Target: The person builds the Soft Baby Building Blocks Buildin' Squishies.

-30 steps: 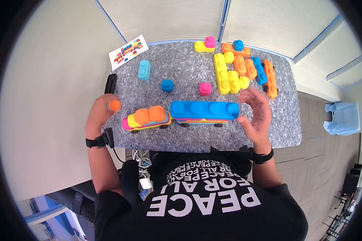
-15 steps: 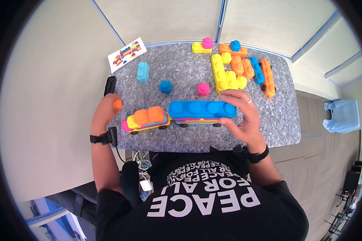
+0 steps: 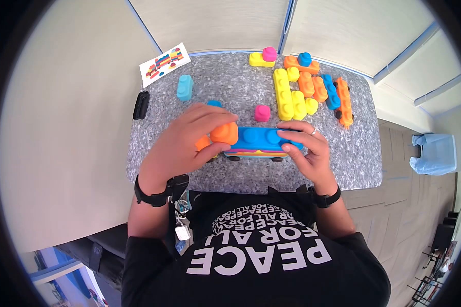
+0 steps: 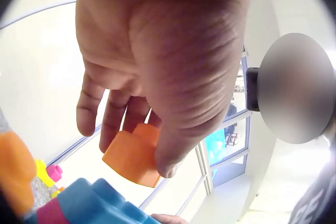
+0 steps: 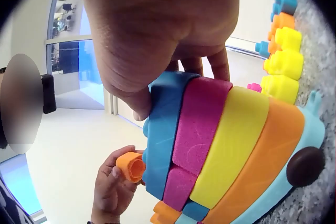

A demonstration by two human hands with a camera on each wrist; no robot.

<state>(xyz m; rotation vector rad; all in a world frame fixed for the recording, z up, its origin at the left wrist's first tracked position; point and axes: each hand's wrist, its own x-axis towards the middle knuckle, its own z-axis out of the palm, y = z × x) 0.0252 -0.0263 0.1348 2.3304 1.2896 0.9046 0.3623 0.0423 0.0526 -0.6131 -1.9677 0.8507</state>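
My left hand (image 3: pixel 176 143) pinches a small orange block (image 3: pixel 224 134) between thumb and fingers, over the left end of a long blue block (image 3: pixel 258 137). That blue block tops a wheeled wagon of stacked pink, yellow (image 5: pixel 236 145), orange and light blue layers. At the wagon's right end, my right hand (image 3: pixel 313 153) holds the blue top with thumb in front and fingers behind. In the left wrist view the orange block (image 4: pixel 134 155) hangs just above the blue studs. A smaller block truck, with an orange block (image 3: pixel 202 143) on it, is mostly hidden under my left hand.
Yellow blocks (image 3: pixel 283 94), orange blocks (image 3: pixel 319 88) and an orange wheeled base (image 3: pixel 344 102) stand at the back right. A pink block (image 3: pixel 262 113) and a light blue block (image 3: pixel 185 87) sit behind the wagon. A picture card (image 3: pixel 164 64) and a black object (image 3: pixel 141 105) lie at left.
My left hand has carried the orange block from the table's left edge rightward to above the wagon. My right hand has come in and taken hold of the wagon's right end.
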